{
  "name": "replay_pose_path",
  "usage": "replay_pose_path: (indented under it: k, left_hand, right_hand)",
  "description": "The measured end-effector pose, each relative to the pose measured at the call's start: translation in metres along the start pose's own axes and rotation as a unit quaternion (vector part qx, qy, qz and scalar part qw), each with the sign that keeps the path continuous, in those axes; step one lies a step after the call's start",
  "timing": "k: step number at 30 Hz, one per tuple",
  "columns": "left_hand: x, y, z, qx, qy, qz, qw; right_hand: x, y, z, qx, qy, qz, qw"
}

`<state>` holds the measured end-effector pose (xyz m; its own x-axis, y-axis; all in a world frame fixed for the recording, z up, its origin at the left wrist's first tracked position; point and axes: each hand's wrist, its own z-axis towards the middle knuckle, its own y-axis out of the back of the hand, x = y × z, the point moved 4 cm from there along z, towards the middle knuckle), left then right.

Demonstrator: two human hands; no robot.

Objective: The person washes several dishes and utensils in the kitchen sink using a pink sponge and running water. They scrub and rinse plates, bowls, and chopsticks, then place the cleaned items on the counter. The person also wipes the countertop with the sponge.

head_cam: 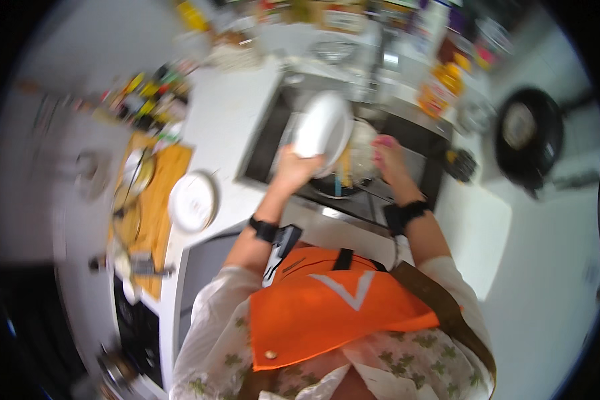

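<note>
My left hand (297, 171) grips the lower rim of a white oval dish (324, 127), held tilted over the sink (260, 160). My right hand (392, 162) hangs at the right of the dish, beside a translucent bowl (363, 152). Its fingers are blurred and pink at the tips; whether they hold something small cannot be made out. Below the dish, a yellow utensil handle (346, 167) and a blue one (338, 185) stick out over a dark round pan (325, 189) in the sink. Part of the pan is hidden by the dish.
White plates (192, 201) sit on the left counter, next to a wooden cutting board (167, 185) with glass lids (139, 170). A faucet (375, 75) rises behind the sink. Rightward are an orange bottle (440, 90), a dark scrubber (461, 165) and a black frying pan (527, 140).
</note>
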<state>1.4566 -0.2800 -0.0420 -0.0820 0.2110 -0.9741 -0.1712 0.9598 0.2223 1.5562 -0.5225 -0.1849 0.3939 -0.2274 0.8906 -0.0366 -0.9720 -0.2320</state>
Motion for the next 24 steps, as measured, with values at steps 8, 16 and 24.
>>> replay_pose_path:
  k: [8,16,24]
  left_hand:
    - [-0.005,0.048,-0.032,0.071,-0.098,0.089,0.989]
    - [-0.002,0.136,-0.065,0.000,-0.033,0.064,0.997]
    - [0.060,0.259,-0.148,-0.119,-0.091,0.446,0.882]
  right_hand:
    - [-0.002,-0.026,0.006,-0.068,0.007,-0.119,0.991]
    - [-0.005,-0.051,0.007,-0.050,0.023,-0.159,0.986]
    - [-0.021,-0.068,-0.005,-0.009,-0.085,-0.179,0.980]
